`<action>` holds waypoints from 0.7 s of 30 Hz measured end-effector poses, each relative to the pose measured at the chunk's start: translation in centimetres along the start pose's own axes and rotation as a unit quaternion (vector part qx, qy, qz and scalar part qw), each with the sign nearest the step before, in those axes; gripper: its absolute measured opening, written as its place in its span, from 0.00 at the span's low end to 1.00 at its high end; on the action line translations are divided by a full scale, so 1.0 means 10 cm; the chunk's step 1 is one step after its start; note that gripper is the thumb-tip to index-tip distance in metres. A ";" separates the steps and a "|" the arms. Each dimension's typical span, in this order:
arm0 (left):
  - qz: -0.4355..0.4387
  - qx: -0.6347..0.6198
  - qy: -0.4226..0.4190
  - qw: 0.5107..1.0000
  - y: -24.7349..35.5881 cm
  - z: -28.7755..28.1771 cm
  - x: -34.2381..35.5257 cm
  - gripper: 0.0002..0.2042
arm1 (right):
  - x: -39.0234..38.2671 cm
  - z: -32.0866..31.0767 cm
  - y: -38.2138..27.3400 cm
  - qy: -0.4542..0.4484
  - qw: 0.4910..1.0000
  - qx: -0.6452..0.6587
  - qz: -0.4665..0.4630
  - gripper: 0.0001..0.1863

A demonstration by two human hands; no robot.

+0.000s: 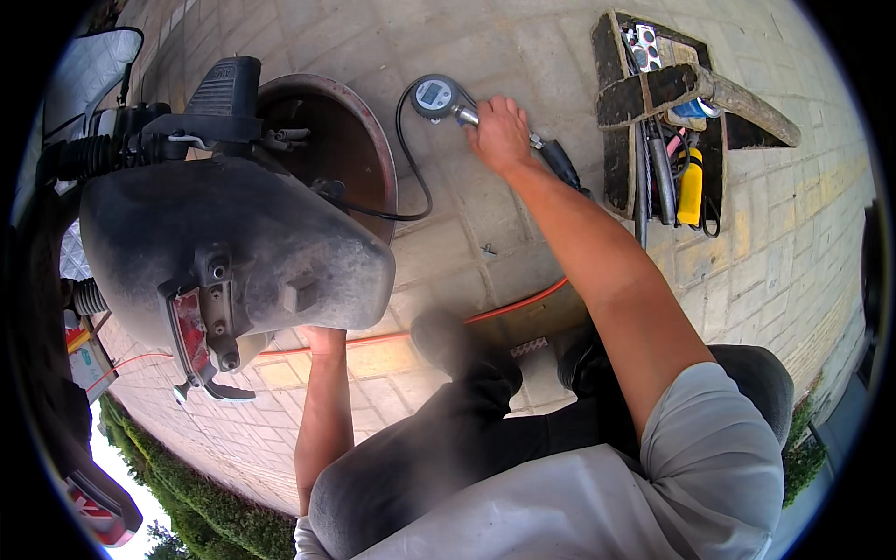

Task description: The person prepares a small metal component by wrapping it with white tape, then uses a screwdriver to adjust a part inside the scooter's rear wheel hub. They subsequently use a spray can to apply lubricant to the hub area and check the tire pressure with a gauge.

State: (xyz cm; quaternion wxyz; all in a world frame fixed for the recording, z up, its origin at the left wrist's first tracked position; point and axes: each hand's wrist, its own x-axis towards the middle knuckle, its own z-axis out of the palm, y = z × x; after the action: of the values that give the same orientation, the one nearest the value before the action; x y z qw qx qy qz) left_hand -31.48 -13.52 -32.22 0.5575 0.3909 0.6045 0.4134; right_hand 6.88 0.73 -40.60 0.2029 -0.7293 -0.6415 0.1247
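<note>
My right hand (504, 135) is closed around the metal body of a tire inflator with a round digital gauge (435, 96), low over the paving. A black handle end (562, 166) sticks out on the other side of the hand. From the inflator a thin black hose (429, 191) loops left to the scooter wheel (373, 140), whose rim is brownish and dusty. My left hand (324, 338) reaches under the dusty black rear fender (243, 252); its fingers are hidden behind it. On the fender sits a bracket with a red reflector (189, 329).
A worn wooden toolbox (611, 177) with a curved handle holds several tools, among them a yellow-handled one (690, 191). An orange air hose (523, 301) crosses the paving near my shoes. A small dark bit (487, 249) lies on the bricks. Hedges (196, 495) grow at lower left.
</note>
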 end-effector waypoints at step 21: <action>-0.008 0.034 0.002 0.999 -0.15 -0.14 0.02 0.37 | 0.00 0.01 0.02 -0.006 1.000 -0.006 0.003 0.16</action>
State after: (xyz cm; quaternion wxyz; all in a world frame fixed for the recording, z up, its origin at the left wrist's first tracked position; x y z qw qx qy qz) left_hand -32.92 -13.98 -33.65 0.5463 0.4039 0.6224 0.3886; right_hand 7.05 0.70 -40.77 0.1942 -0.7313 -0.6416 0.1260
